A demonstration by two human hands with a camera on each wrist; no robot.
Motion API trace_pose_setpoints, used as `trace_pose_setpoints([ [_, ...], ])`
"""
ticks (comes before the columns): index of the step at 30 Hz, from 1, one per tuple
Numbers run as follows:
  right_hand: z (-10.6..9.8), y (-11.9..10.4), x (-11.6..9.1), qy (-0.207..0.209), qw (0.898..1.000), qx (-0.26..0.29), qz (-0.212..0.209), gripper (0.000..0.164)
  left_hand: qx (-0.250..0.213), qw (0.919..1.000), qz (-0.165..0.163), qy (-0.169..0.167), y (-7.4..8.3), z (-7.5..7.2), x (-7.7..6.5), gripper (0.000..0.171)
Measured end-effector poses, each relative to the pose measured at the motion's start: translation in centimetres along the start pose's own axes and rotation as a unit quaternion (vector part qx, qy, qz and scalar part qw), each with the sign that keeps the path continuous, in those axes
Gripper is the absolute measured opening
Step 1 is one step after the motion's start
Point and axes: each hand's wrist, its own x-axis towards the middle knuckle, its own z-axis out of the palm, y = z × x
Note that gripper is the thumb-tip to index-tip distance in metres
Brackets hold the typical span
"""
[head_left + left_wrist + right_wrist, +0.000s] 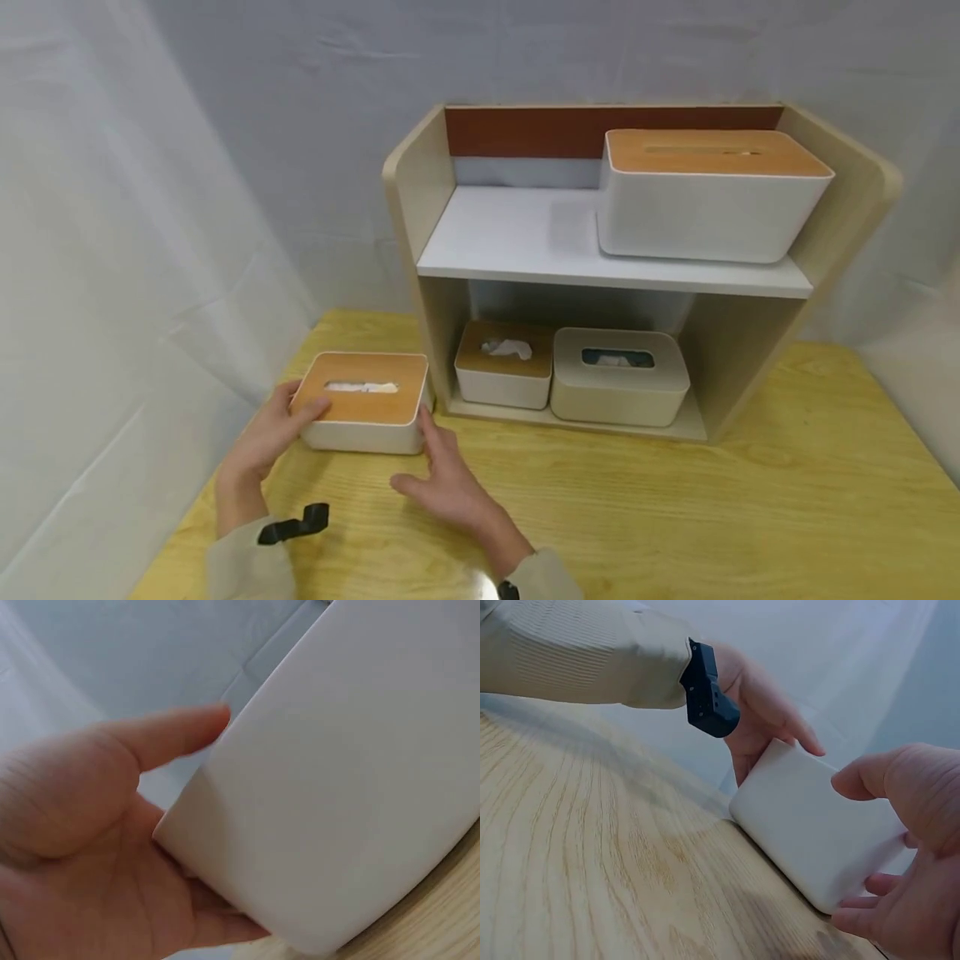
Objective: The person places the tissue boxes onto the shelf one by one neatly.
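A white tissue box (pixel 362 437) with a wood-look lid stands on the table, left of the shelf. White tissue shows in its slot. My left hand (pixel 262 433) grips its left end, the thumb over the lid and the other fingers along the side, partly hidden. On the right end, the fingers of my right hand (pixel 453 487) touch the side wall, while that thumb points away from the box. Its plain white wall (pixel 322 772) fills much of the left wrist view. Both hands show around the box (pixel 810 817) in the right wrist view.
A two-level shelf (pixel 525 279) stands behind and to the right. Its lower level holds a small wood-lidded tissue box (pixel 502 387) and a beige one (pixel 618 400). A large wood-lidded box (pixel 697 212) sits on the upper level. White cloth (pixel 112 292) hangs beside the table.
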Motion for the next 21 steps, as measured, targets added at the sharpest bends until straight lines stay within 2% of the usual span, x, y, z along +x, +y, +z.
trace_pose_setpoints([
  [3,0.1,-0.1,0.1,0.029,0.999,-0.030,-0.019,0.092,0.011,0.9993,0.030,-0.016,-0.6,-0.3,-0.2,0.087],
  [5,0.1,-0.1,0.2,0.046,0.998,-0.030,-0.031,0.086,0.010,0.9986,0.045,-0.027,-1.1,-0.6,-0.4,0.088],
  [9,0.2,0.0,0.3,0.068,0.997,0.006,-0.037,0.073,0.006,0.9971,0.066,-0.038,-1.6,-1.0,-0.8,0.093],
  [13,0.2,0.2,0.4,0.074,0.996,0.048,-0.022,0.064,0.019,0.9960,0.078,-0.039,-1.8,-1.2,-1.0,0.092],
  [17,-0.2,0.5,0.6,0.071,0.994,0.078,0.003,0.071,0.010,0.9952,0.082,-0.052,-2.1,-1.2,-0.9,0.091],
  [21,-0.8,0.7,0.7,0.051,0.996,0.068,0.001,0.085,-0.014,0.9956,0.063,-0.068,-2.4,-1.1,-0.7,0.097],
])
